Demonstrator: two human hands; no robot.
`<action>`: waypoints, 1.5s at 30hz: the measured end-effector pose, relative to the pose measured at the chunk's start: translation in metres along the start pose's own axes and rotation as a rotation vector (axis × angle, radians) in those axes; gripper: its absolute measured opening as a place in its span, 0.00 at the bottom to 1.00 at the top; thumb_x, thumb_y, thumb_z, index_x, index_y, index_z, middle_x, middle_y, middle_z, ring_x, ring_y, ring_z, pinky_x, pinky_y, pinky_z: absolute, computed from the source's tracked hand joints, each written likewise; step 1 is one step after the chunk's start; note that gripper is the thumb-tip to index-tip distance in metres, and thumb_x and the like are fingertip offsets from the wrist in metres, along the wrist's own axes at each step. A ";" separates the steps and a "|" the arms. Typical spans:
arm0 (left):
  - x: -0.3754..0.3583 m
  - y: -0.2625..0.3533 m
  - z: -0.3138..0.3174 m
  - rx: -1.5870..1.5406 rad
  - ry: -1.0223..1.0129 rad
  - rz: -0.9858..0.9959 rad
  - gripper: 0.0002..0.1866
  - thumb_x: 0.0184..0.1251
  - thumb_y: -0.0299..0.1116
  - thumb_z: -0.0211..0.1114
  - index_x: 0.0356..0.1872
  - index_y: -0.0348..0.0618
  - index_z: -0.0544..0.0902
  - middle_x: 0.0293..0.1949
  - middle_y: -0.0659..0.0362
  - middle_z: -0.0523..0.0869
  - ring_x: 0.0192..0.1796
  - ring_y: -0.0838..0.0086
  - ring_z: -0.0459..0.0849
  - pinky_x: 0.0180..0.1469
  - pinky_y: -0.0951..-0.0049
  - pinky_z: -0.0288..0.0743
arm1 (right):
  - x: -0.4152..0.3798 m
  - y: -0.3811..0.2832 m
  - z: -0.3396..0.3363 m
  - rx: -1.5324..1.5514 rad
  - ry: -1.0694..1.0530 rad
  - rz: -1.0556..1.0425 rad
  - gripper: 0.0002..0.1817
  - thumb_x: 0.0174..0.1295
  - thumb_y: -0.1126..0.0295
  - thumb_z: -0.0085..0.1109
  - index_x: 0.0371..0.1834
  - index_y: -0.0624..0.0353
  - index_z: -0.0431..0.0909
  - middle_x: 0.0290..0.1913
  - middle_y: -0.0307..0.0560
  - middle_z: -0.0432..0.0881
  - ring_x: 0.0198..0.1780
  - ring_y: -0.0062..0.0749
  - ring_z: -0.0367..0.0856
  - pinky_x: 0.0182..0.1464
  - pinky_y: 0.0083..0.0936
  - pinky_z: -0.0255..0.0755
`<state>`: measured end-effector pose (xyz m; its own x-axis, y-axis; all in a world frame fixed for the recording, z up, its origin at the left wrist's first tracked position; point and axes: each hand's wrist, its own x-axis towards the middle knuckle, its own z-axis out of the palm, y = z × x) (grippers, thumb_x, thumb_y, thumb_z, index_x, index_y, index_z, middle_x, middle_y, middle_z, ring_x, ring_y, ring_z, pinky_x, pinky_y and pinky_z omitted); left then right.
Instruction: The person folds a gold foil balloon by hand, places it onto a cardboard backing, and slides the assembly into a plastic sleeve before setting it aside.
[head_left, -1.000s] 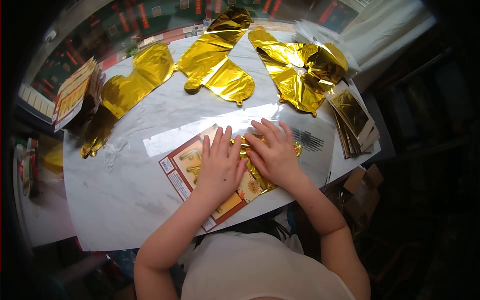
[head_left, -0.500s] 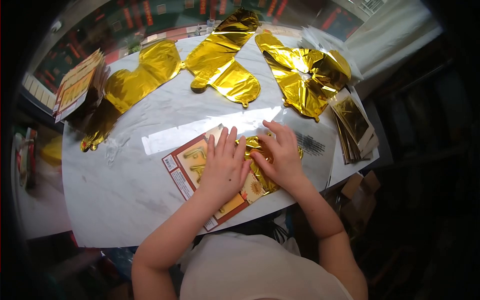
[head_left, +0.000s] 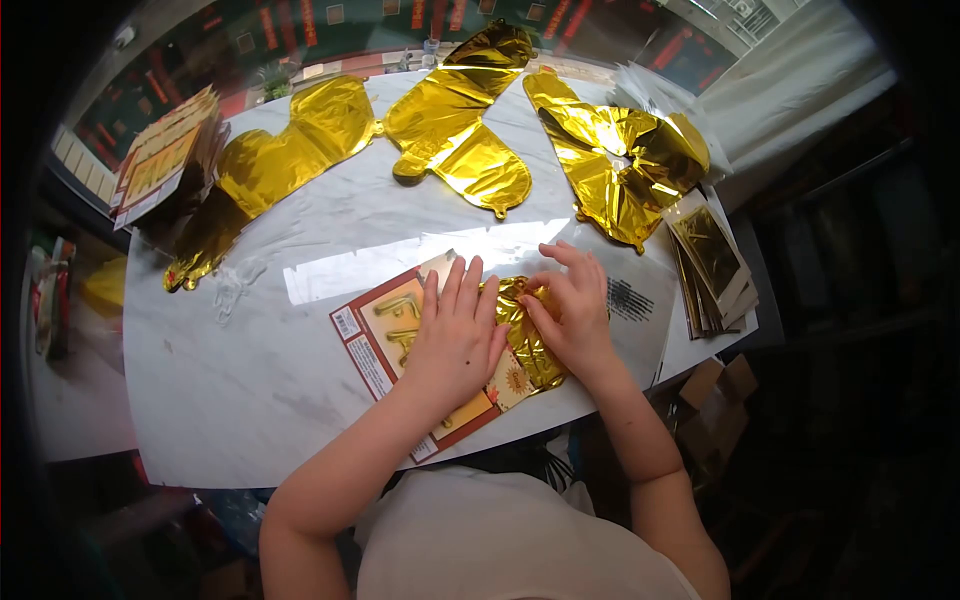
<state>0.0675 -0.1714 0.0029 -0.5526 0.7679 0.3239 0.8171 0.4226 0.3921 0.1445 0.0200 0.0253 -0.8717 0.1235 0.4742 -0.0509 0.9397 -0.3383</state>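
Note:
My left hand lies flat, fingers stretched, on a printed card package with gold letter shapes and a barcode on its left edge. Under and beside its fingertips is a folded gold foil balloon, resting on the right part of the card. My right hand is at the foil's upper right, with thumb and index finger bent close together on it and the other fingers raised. Part of the foil is hidden by both hands. A clear plastic sleeve with dark print lies to the right.
Flat gold foil balloons lie across the back of the white marbled table. A stack of printed cards stands at the left. Several folded gold foil packs sit at the right edge, near an open cardboard box below.
The foil that stuck out right of my right hand is now folded in toward the card. My right fingers have drawn closer together. My left hand stays flat on the card.

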 end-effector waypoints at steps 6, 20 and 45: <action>0.000 0.000 0.000 -0.018 0.006 -0.002 0.32 0.78 0.43 0.63 0.74 0.31 0.73 0.78 0.38 0.67 0.84 0.45 0.60 0.84 0.39 0.47 | 0.000 -0.009 -0.005 -0.208 0.030 -0.178 0.20 0.59 0.73 0.71 0.56 0.47 0.88 0.69 0.44 0.79 0.75 0.48 0.73 0.81 0.63 0.51; 0.007 0.002 -0.009 -0.317 0.062 -0.007 0.31 0.76 0.34 0.63 0.76 0.35 0.70 0.77 0.38 0.67 0.81 0.41 0.63 0.83 0.38 0.52 | -0.006 -0.005 0.003 -0.092 -0.073 -0.101 0.24 0.58 0.76 0.67 0.59 0.46 0.87 0.70 0.45 0.78 0.79 0.49 0.70 0.82 0.66 0.45; -0.012 0.003 -0.039 0.025 -0.281 0.120 0.43 0.71 0.62 0.66 0.75 0.38 0.74 0.82 0.43 0.64 0.84 0.42 0.58 0.81 0.25 0.38 | -0.012 0.006 0.017 0.043 0.002 -0.044 0.20 0.62 0.76 0.66 0.57 0.48 0.87 0.64 0.44 0.81 0.75 0.46 0.75 0.81 0.62 0.51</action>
<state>0.0700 -0.1979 0.0341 -0.3876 0.9148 0.1139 0.8795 0.3300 0.3430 0.1466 0.0186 0.0034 -0.8670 0.0835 0.4913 -0.1097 0.9297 -0.3516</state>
